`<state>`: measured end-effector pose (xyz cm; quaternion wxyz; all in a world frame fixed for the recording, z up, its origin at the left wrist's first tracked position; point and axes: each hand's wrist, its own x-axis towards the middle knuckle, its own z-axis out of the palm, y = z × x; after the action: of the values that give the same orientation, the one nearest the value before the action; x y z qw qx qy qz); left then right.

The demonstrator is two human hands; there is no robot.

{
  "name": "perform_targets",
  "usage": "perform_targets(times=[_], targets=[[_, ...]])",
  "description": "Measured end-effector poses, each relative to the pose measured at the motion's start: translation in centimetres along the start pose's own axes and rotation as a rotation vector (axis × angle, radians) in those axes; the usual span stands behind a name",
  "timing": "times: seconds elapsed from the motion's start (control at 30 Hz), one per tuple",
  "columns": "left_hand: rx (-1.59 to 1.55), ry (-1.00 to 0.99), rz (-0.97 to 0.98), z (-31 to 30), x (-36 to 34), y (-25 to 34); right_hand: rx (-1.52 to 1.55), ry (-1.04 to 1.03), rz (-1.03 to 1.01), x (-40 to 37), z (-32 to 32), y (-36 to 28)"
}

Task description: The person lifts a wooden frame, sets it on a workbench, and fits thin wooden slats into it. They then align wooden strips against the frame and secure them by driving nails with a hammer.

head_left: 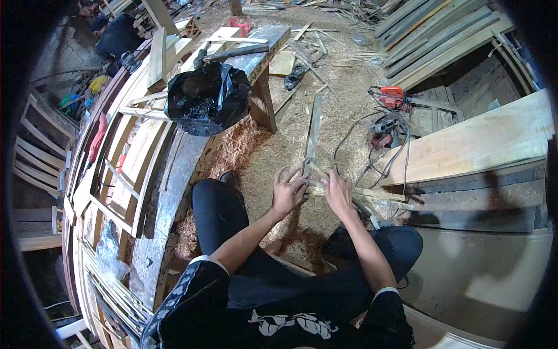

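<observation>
My left hand (289,191) is in front of me, its fingers bent and closed at the near end of a long, narrow greyish strip (314,125) that reaches forward over the sawdust. Beside it, my right hand (339,193) pinches a short, thin wooden stick (318,170) that slants toward the strip. The two hands are close together above my knees. Pale wooden slats (378,195) lie under and to the right of my right hand. My fingers hide part of where the strip and stick meet.
On the left, a workbench (152,250) carries wooden frames and a black plastic bag (209,96). An orange-red power tool (393,96) and another corded tool (385,131) lie on the right, near a wide plank (476,142). A person (119,38) is at the far left.
</observation>
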<state>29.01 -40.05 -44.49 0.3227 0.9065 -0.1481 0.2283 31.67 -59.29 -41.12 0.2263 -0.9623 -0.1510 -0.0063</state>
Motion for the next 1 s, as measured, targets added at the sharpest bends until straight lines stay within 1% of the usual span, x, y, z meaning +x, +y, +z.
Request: perform_targets(times=[0.03, 0.17, 0.23, 0.27, 0.37, 0.43, 0.47, 0.53, 0.57, 0.63, 0.77, 0.83, 0.87, 0.93, 0.97, 1.0], targets=[[-0.01, 0.005, -0.005, -0.1, 0.1, 0.1, -0.009, 0.045, -0.034, 0.0, 0.4, 0.1], [-0.024, 0.048, -0.039, -0.1, 0.0, 0.3, -0.048, 0.107, -0.078, 0.3, 1.4, 0.1], [-0.259, 0.0, -0.217, 0.5, -0.3, -0.1, -0.058, -0.016, -0.028, 0.6, 1.1, -0.2], [-0.258, 0.0, -0.22, 0.7, -0.6, -0.2, -0.057, -0.018, -0.029, 0.7, 0.9, -0.3], [-0.326, 0.01, -0.193, 0.4, -0.5, -0.1, -0.091, -0.068, 0.001, 0.9, 0.4, -0.7], [-0.291, -0.003, -0.155, 0.8, -0.7, -0.3, -0.129, 0.018, -0.048, 0.4, 0.5, -0.7], [-0.291, -0.004, -0.156, 0.9, -0.9, -0.5, -0.129, 0.017, -0.048, 0.3, 0.6, -0.6], [-0.327, -0.008, -0.187, 1.2, -1.0, -0.5, -0.135, -0.048, -0.007, 0.2, 0.0, -1.0], [-0.329, -0.009, -0.187, 1.3, -1.1, -0.6, -0.137, -0.049, -0.005, 0.1, 0.1, -1.0], [-0.311, 0.026, -0.146, 1.3, -1.0, -0.7, -0.162, 0.049, -0.067, 0.0, 0.3, -1.0], [-0.296, 0.016, -0.133, 0.8, -0.6, -0.2, -0.122, 0.064, -0.05, -0.1, 0.0, -1.0], [-0.22, -0.025, -0.172, 0.6, -0.5, 0.0, -0.075, 0.163, -0.115, -0.2, -0.3, -0.9], [-0.22, -0.023, -0.173, 0.5, -0.4, 0.0, -0.075, 0.162, -0.117, -0.4, -0.6, -0.8], [-0.139, 0.0, -0.085, 0.8, -0.5, -0.2, 0.033, 0.037, 0.058, -0.8, -2.6, -1.5], [-0.139, 0.002, -0.088, 0.7, -0.5, -0.2, 0.032, 0.034, 0.055, -1.1, -3.2, -1.6], [-0.134, -0.006, -0.049, 0.5, -0.4, 0.1, 0.018, 0.114, 0.047, -1.6, -3.7, -1.7]])
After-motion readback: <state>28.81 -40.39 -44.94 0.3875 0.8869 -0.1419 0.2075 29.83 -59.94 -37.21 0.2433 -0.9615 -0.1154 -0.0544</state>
